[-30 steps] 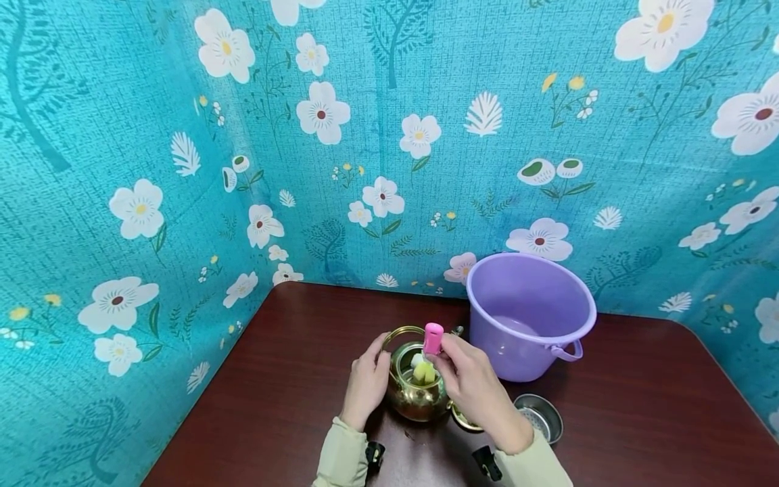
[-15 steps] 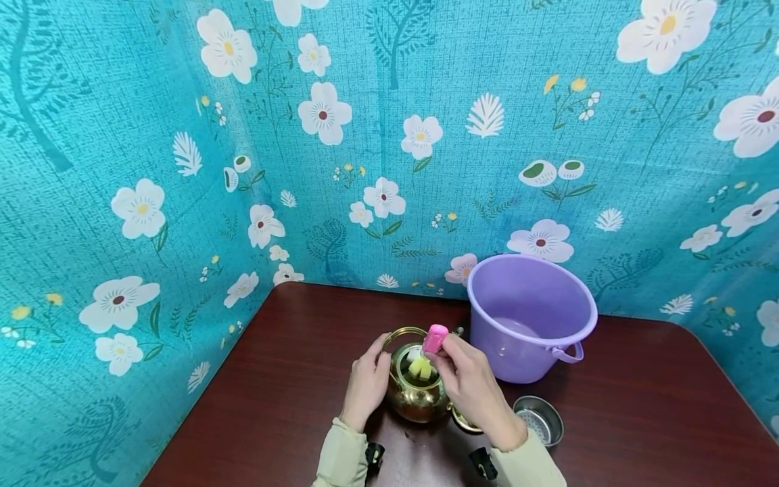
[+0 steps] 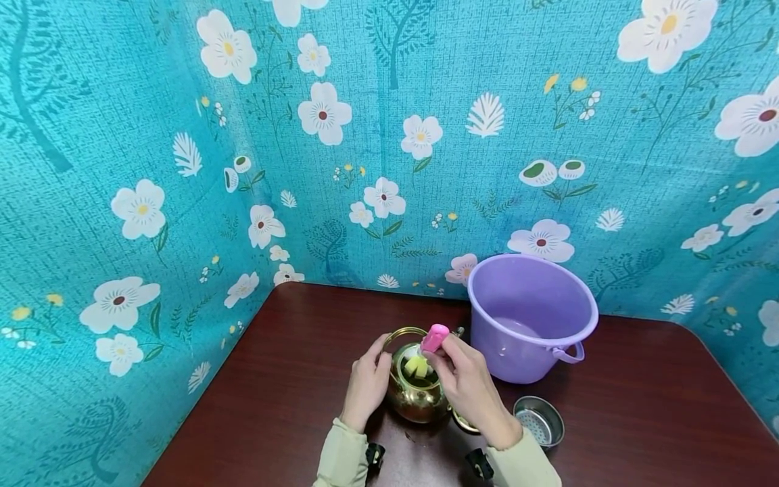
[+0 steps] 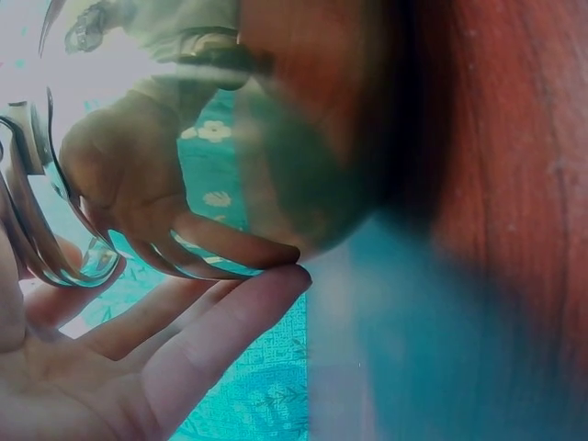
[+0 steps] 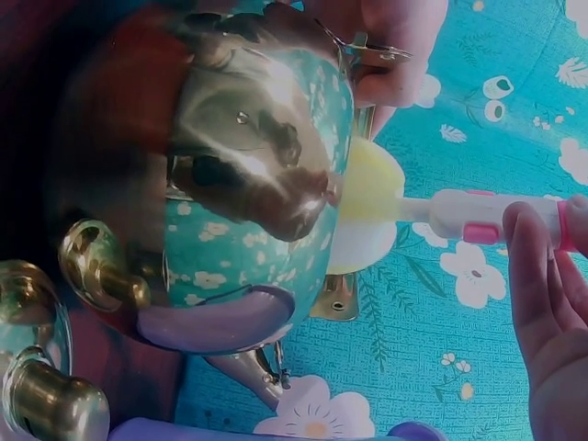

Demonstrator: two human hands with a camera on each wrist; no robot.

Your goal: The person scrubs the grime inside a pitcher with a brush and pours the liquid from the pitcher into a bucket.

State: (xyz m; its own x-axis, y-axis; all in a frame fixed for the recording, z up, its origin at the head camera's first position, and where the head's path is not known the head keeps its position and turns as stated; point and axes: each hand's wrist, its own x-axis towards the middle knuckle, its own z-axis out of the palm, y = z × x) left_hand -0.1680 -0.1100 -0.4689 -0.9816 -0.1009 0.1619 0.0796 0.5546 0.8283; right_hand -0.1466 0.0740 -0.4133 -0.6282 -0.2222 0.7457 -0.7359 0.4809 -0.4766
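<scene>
A shiny brass kettle (image 3: pixel 418 409) stands upright with its lid off and its looped handle raised. My left hand (image 3: pixel 367 379) steadies it from the left; in the left wrist view, fingertips (image 4: pixel 285 280) lie against the round body, close to the handle's base. Between the fingers and thumb of my right hand (image 3: pixel 471 379) is a sponge brush (image 3: pixel 435 337) with a pink and white handle. Its yellow and white sponge head (image 5: pixel 372 202) dips into the kettle's mouth, the lower part hidden by the kettle wall in the right wrist view.
A purple bucket (image 3: pixel 517 362) stands behind and to the right. The brass lid (image 3: pixel 465 423) lies beside the kettle, partly under my right hand. Further right is a round metal strainer (image 3: pixel 540 423). A flowered blue cloth (image 3: pixel 389 149) hangs behind the dark red table (image 3: pixel 633 406).
My right hand has tilted the brush handle slightly, shifting the sponge head a little left within the kettle's mouth. The left hand and kettle have stayed in place.
</scene>
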